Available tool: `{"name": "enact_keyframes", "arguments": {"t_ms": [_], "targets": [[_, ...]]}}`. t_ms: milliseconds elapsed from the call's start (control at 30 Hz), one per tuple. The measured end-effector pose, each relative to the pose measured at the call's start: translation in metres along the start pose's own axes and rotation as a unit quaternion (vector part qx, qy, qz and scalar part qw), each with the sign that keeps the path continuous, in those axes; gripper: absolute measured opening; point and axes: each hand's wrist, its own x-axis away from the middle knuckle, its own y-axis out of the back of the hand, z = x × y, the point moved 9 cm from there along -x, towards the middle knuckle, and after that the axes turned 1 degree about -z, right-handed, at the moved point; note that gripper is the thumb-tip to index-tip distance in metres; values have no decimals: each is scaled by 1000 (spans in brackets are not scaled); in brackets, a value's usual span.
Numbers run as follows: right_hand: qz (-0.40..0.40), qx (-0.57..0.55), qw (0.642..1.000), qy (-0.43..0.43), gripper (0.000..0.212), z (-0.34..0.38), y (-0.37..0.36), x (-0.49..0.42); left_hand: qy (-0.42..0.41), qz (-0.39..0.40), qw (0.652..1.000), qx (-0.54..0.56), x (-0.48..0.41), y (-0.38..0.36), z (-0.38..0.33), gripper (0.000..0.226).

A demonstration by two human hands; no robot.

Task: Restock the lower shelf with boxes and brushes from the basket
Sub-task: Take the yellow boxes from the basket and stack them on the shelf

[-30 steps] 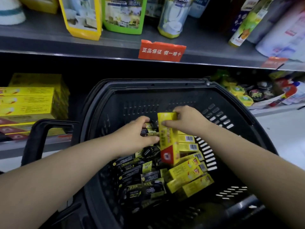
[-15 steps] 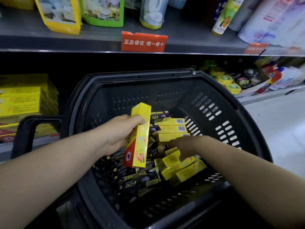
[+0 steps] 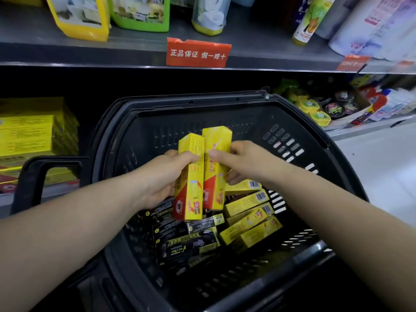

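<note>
While both hands are gripping upright yellow cardboard boxes, left hand (image 3: 162, 176) and right hand (image 3: 245, 163), shelved yellow stack (image 3: 29, 136) is lying at nine o'clock, nearer the left.

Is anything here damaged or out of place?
The red label on the upper shelf edge has a torn, ragged top. The boxes in the basket lie jumbled, not stacked. The two boxes in the hands look undamaged.

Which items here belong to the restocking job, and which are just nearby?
Job: left hand and right hand, each holding a yellow box; black basket; lower-shelf yellow stack.
Nearby: red shelf tag, green pouch, round tins.
</note>
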Motion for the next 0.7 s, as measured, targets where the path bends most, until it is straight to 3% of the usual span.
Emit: {"name": "enact_keyframes", "arguments": {"t_ms": [200, 267, 300, 367, 433, 467, 567, 700], "targets": [[63, -106, 992, 16, 44, 5, -22, 5, -23, 35, 998, -42, 7, -4, -5, 68], [96, -122, 988, 16, 43, -2, -19, 1, -33, 28, 998, -47, 8, -2, -7, 68], [112, -87, 990, 20, 41, -8, -19, -2, -32, 24, 998, -51, 8, -1, -6, 65], [149, 118, 981, 39, 35, -27, -25, -8, -18, 13, 998, -60, 7, 1, -3, 60], [224, 350, 909, 18, 40, -63, -42, -7, -4, 2, 998, -65, 5, 5, 0, 58], [270, 416, 869, -9, 47, -83, -52, -3, -1, -5, 998, -66, 4, 8, 1, 55], [369, 473, 796, -75, 56, -123, -79, 10, 2, -24, 997, -74, 2, 14, 2, 43], [391, 475, 780, -116, 75, -143, -91, 9, -3, -38, 997, -73, 1, 18, 1, 38]]}}
